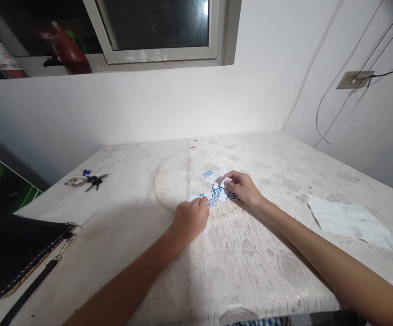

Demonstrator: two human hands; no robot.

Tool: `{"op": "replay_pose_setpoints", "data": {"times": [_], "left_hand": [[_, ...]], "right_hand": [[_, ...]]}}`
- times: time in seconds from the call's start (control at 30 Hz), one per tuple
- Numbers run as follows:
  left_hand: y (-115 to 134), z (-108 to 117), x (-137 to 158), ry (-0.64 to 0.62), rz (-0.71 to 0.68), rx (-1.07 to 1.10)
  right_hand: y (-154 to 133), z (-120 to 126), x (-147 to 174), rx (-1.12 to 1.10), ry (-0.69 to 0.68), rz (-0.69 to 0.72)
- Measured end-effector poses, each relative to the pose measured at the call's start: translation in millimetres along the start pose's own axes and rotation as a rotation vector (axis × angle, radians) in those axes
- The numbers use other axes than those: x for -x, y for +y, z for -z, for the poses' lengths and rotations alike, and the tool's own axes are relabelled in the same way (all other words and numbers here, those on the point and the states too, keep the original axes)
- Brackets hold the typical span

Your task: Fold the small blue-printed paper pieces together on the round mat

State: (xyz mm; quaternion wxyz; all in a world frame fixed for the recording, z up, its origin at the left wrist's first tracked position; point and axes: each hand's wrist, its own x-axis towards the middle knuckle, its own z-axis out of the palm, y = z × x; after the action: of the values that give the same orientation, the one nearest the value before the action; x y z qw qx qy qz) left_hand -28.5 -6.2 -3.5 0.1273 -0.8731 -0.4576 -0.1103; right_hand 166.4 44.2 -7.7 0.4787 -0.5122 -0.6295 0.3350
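A small heap of white paper cards point(222, 195) with blue printed shapes lies on the table, at about the middle of the view. My right hand point(245, 188) pinches one white card point(226, 181) by its edge, just above the heap's right side. At the left side of the heap is my left hand point(191, 217), its fingers curled in on a card there; the fingertips are partly hidden. One card with a row of blue boxes point(207, 174) lies just beyond the heap.
The table has a pale patterned cover point(247, 271). Keys point(94, 180) lie at left, near a black bag point(16, 253). A white cloth point(352, 222) lies at right. Two tiny scraps sit near the back edge. Behind are a wall, a window point(162, 54) and a wired socket point(355, 79).
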Motion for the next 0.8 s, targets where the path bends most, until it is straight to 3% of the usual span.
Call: {"op": "replay_pose_setpoints", "data": {"times": [0.2, 0.53, 0.8], "left_hand": [[-1.2, -2.7, 0.0, -0.021, 0.091, 0.091], [-4.6, 11.4, 1.9, -0.135, 0.134, 0.194], [-3.2, 10.7, 4.5, -0.129, 0.127, 0.167]], "right_hand": [[-8.3, 3.0, 2.1, -0.299, -0.012, -0.057], [-52.3, 5.0, 31.0, -0.287, -0.530, -0.032], [-33.3, -16.1, 40.5, 0.019, -0.358, 0.141]]}}
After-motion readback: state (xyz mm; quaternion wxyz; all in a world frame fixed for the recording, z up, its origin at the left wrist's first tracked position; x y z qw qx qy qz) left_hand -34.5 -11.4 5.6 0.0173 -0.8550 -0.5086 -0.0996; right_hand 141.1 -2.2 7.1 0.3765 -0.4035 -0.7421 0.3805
